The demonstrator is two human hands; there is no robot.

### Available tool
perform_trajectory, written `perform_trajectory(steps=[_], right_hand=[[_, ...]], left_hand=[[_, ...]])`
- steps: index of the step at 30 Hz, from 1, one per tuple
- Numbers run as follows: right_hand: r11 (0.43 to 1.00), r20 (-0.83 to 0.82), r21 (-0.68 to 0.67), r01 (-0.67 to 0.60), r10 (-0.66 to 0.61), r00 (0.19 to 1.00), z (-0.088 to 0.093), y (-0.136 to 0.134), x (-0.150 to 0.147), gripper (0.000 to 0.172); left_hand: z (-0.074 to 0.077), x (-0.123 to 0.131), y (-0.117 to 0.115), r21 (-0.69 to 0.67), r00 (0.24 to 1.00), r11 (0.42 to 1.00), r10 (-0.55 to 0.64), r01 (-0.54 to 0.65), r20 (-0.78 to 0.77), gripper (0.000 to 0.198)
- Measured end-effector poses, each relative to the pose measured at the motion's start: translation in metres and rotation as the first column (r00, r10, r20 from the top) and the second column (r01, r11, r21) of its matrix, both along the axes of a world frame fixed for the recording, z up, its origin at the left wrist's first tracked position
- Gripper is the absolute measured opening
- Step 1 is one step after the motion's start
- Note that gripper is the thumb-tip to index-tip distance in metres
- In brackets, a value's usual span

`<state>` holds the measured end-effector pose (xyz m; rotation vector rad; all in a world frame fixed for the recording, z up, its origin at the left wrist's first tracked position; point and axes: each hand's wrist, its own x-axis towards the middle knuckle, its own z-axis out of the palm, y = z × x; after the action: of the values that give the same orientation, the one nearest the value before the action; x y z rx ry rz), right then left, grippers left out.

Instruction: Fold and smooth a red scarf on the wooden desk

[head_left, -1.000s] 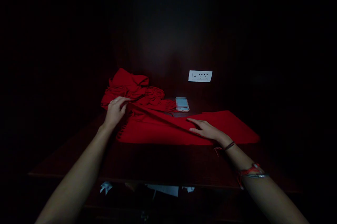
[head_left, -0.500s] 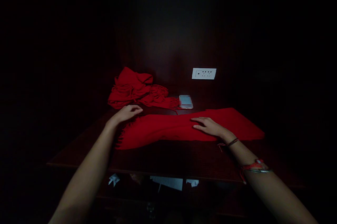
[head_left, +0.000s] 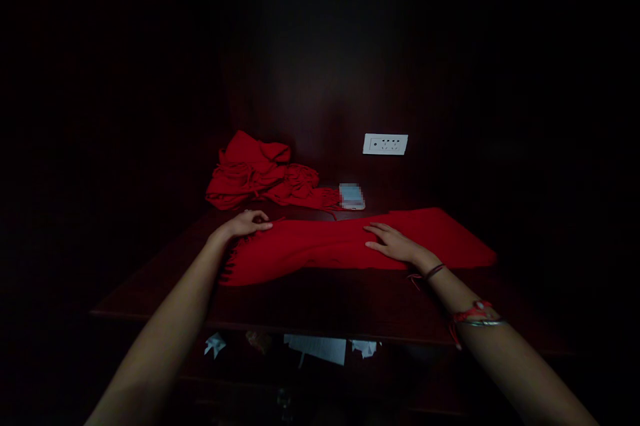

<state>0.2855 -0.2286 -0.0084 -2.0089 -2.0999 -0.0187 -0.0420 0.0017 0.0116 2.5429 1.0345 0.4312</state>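
A red fringed scarf (head_left: pixel 320 243) lies folded lengthwise across the dark table, its fringe at the left end. At its far left corner, my left hand (head_left: pixel 247 223) has its fingers curled and its thumb on the cloth, pinching the edge. My right hand (head_left: pixel 393 243) rests flat on the scarf right of its middle, fingers stretched and slightly apart. Behind the left hand sits a crumpled heap of red fringed cloth (head_left: pixel 255 173).
A phone-like object (head_left: pixel 352 197) with a blurred face lies by the heap's fringe. The wall behind carries a white socket plate (head_left: pixel 385 144). Below the dark tabletop (head_left: pixel 320 306), papers (head_left: pixel 320 348) and white scraps (head_left: pixel 215 345) show on a lower shelf.
My left hand has lowered slightly onto the scarf's far left corner, its fingers curling and its thumb now on the cloth. My right hand stays almost in place on the scarf.
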Motion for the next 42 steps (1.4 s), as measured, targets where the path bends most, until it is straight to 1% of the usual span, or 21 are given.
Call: perform_trajectory(steps=[2, 4, 7, 9, 10, 11, 13, 15, 18, 20, 23, 25, 28, 31, 33, 34, 35, 37, 39, 40, 42], right_hand=[[1.000, -0.018, -0.027, 0.010, -0.010, 1.000, -0.001, -0.001, 0.000, 0.063], [0.999, -0.037, -0.046, 0.006, -0.007, 0.999, 0.000, -0.001, 0.000, 0.067], [0.998, -0.066, -0.055, -0.002, -0.001, 0.998, 0.001, -0.002, 0.001, 0.069], [0.998, -0.079, -0.058, -0.004, 0.000, 0.997, 0.001, -0.002, 0.001, 0.069], [0.998, -0.083, -0.063, -0.008, 0.003, 0.997, 0.002, -0.002, 0.001, 0.069], [0.998, -0.084, -0.069, -0.013, 0.007, 0.996, 0.002, -0.002, 0.001, 0.069], [0.997, -0.081, -0.079, -0.022, 0.016, 0.997, 0.002, -0.002, 0.001, 0.071], [0.996, -0.074, -0.084, -0.023, 0.017, 0.997, 0.003, -0.002, 0.001, 0.072], [0.997, -0.067, -0.082, -0.011, 0.006, 0.998, 0.003, -0.002, 0.000, 0.071], [0.996, -0.064, -0.084, -0.004, -0.001, 0.998, 0.003, -0.002, 0.000, 0.071], [0.996, -0.065, -0.084, -0.006, 0.000, 0.998, 0.002, -0.001, 0.001, 0.071], [0.997, -0.063, -0.080, -0.008, 0.003, 0.998, 0.001, 0.000, 0.001, 0.071], [0.997, -0.051, -0.076, -0.006, 0.002, 0.999, 0.000, 0.000, 0.002, 0.070], [0.997, -0.037, -0.081, -0.009, 0.006, 0.999, -0.001, 0.000, 0.003, 0.070], [0.995, -0.028, -0.097, -0.011, 0.008, 1.000, 0.000, -0.001, 0.002, 0.071], [0.994, -0.025, -0.107, -0.009, 0.007, 1.000, 0.001, -0.002, 0.002, 0.071], [0.993, -0.022, -0.116, -0.007, 0.005, 1.000, 0.002, -0.002, 0.001, 0.072], [0.991, -0.017, -0.131, -0.006, 0.004, 1.000, 0.004, -0.004, -0.001, 0.072], [0.991, -0.012, -0.133, -0.013, 0.011, 1.000, 0.006, -0.005, -0.003, 0.073], [0.992, -0.011, -0.127, -0.020, 0.018, 1.000, 0.007, -0.005, -0.004, 0.074], [0.993, -0.016, -0.111, -0.039, 0.038, 0.999, 0.009, -0.005, -0.006, 0.074]], left_hand=[[-0.003, 0.000, 0.001, -0.021, 0.993, 0.999, -0.046, 0.044, -0.109, 0.027], [-0.004, 0.000, 0.003, 0.048, 0.989, 0.998, -0.022, 0.029, -0.145, 0.020], [-0.001, -0.001, 0.005, 0.287, 0.997, 0.956, 0.069, -0.054, -0.043, 0.020], [0.004, -0.002, 0.003, 0.383, 0.992, 0.915, 0.118, -0.126, 0.045, 0.022], [0.006, -0.003, 0.001, 0.370, 0.992, 0.921, 0.116, -0.125, 0.046, 0.022], [0.008, -0.003, -0.002, 0.315, 0.996, 0.945, 0.089, -0.087, 0.008, 0.023], [0.011, -0.002, -0.008, 0.134, 0.992, 0.991, -0.001, 0.018, -0.123, 0.023], [0.012, 0.000, -0.013, -0.009, 0.974, 0.999, -0.053, 0.052, -0.220, 0.021], [0.009, 0.003, -0.015, -0.028, 0.968, 0.999, -0.041, 0.035, -0.249, 0.014], [0.008, 0.003, -0.012, 0.029, 0.966, 0.998, -0.040, 0.049, -0.255, 0.011], [0.008, 0.001, -0.009, 0.206, 0.969, 0.979, 0.034, 0.017, -0.244, 0.014], [0.010, -0.001, -0.008, 0.349, 0.975, 0.937, 0.102, -0.027, -0.199, 0.016], [0.010, 0.000, -0.009, 0.529, 0.982, 0.844, 0.164, -0.091, -0.092, 0.020], [0.008, 0.009, -0.011, 0.634, 0.975, 0.759, 0.221, -0.150, -0.034, 0.026], [0.006, 0.017, -0.012, 0.659, 0.971, 0.735, 0.238, -0.156, -0.035, 0.027], [0.006, 0.021, -0.013, 0.654, 0.972, 0.741, 0.232, -0.150, -0.040, 0.027], [0.005, 0.024, -0.013, 0.629, 0.977, 0.767, 0.208, -0.128, -0.055, 0.028], [0.005, 0.027, -0.014, 0.505, 0.984, 0.863, 0.110, -0.025, -0.140, 0.030], [0.005, 0.024, -0.015, 0.318, 0.962, 0.947, 0.039, 0.051, -0.271, 0.037], [0.005, 0.021, -0.015, 0.245, 0.942, 0.969, 0.055, 0.030, -0.332, 0.045], [0.006, 0.014, -0.015, 0.207, 0.891, 0.970, 0.204, -0.128, -0.407, 0.057]])
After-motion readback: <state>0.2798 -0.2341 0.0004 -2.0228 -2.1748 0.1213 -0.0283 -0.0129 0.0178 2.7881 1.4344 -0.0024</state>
